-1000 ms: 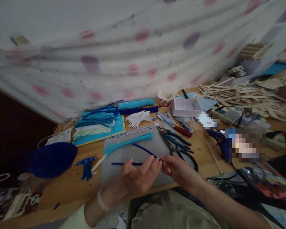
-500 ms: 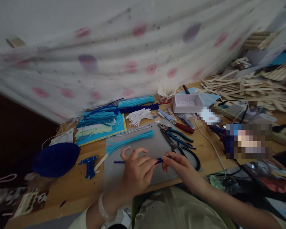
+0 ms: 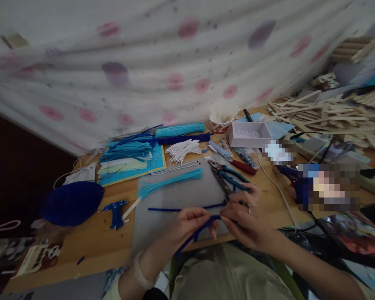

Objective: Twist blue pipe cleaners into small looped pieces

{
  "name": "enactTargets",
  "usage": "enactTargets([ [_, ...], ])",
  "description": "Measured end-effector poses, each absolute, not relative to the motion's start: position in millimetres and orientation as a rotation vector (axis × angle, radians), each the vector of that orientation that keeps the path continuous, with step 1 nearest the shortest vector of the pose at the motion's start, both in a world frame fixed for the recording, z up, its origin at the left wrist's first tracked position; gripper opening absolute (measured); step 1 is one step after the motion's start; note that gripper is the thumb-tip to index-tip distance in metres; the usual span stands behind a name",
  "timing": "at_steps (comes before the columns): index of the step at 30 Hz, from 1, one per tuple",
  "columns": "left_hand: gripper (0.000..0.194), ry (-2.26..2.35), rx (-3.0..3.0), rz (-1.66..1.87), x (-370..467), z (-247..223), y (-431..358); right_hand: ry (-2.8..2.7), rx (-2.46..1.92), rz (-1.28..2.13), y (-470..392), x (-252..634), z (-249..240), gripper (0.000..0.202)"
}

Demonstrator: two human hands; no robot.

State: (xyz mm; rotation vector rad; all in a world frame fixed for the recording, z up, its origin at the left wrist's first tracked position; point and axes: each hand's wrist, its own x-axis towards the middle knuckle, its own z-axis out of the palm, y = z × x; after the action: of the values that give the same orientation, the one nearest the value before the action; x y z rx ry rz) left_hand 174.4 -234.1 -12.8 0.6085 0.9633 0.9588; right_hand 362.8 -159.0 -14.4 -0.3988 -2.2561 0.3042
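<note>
My left hand (image 3: 190,225) pinches a dark blue pipe cleaner (image 3: 201,230) that slants down toward my lap. Its other end is between the fingertips of my right hand (image 3: 243,216), so the two hands hold it close together over the table's front edge. Behind them another dark blue pipe cleaner (image 3: 164,209) lies across the grey mat (image 3: 181,191). Just beyond my right hand are scissors (image 3: 221,182) with black handles, partly covered by the hand, and teal-handled pliers (image 3: 231,173).
Light blue pipe cleaners (image 3: 175,180) lie on the mat. White stems (image 3: 183,150), a white box of beads (image 3: 251,141) and a paper cup (image 3: 220,125) stand farther back. At left are a dark blue fuzzy oval (image 3: 71,203) and a blue bow-like piece (image 3: 116,214). Wooden sticks (image 3: 328,118) pile at right.
The blue pipe cleaner now shows as a longer slanting length below my left hand. My left fingers have closed into a pinch, and my right hand has turned, its fingers raised toward the scissors.
</note>
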Motion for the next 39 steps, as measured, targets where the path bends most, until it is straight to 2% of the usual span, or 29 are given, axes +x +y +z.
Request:
enactTargets([
  [6, 0.019, 1.438, 1.931, 1.251, 162, -19, -232, -2.071, -0.749, 0.937, -163, 347, -16, 0.033],
  [10, 0.01, 1.482, 2.186, 1.352, 165, -19, -233, -2.013, -0.77, 1.105, -165, 343, -16, 0.034],
  [13, 0.017, 1.478, 1.881, 1.328, 173, -15, -236, -2.081, -0.68, 0.899, -166, 345, -18, 0.026],
  [16, 0.019, 1.294, 1.124, 1.248, 180, -12, -239, -2.191, -0.505, 0.459, -166, 356, -24, 0.012],
  [19, 0.023, 0.874, 0.454, 0.936, 184, -11, -238, -2.27, -0.278, 0.046, -163, 370, -30, 0.016],
  [22, 0.029, 0.816, 0.414, 0.826, 183, -13, -231, -2.295, -0.201, -0.019, -159, 375, -29, 0.02],
  [27, 0.034, 1.086, 0.636, 1.119, 170, -22, -223, -2.182, -0.537, 0.393, -159, 357, -16, 0.012],
  [30, 0.062, 1.41, 1.131, 1.415, 152, -29, -226, -2.038, -0.726, 0.721, -161, 349, -14, 0.023],
  [32, 0.07, 1.721, 1.74, 1.549, 140, -30, -230, -1.947, -0.81, 0.927, -162, 347, -15, 0.033],
  [35, 0.053, 1.967, 2.453, 1.34, 133, -24, -236, -1.839, -0.88, 1.204, -161, 343, -16, 0.04],
  [37, 0.034, 1.926, 2.654, 1.166, 138, -18, -237, -1.775, -0.9, 1.353, -160, 340, -16, 0.042],
  [39, 0.026, 1.822, 2.704, 1.108, 145, -12, -236, -1.728, -0.909, 1.45, -160, 337, -16, 0.042],
])
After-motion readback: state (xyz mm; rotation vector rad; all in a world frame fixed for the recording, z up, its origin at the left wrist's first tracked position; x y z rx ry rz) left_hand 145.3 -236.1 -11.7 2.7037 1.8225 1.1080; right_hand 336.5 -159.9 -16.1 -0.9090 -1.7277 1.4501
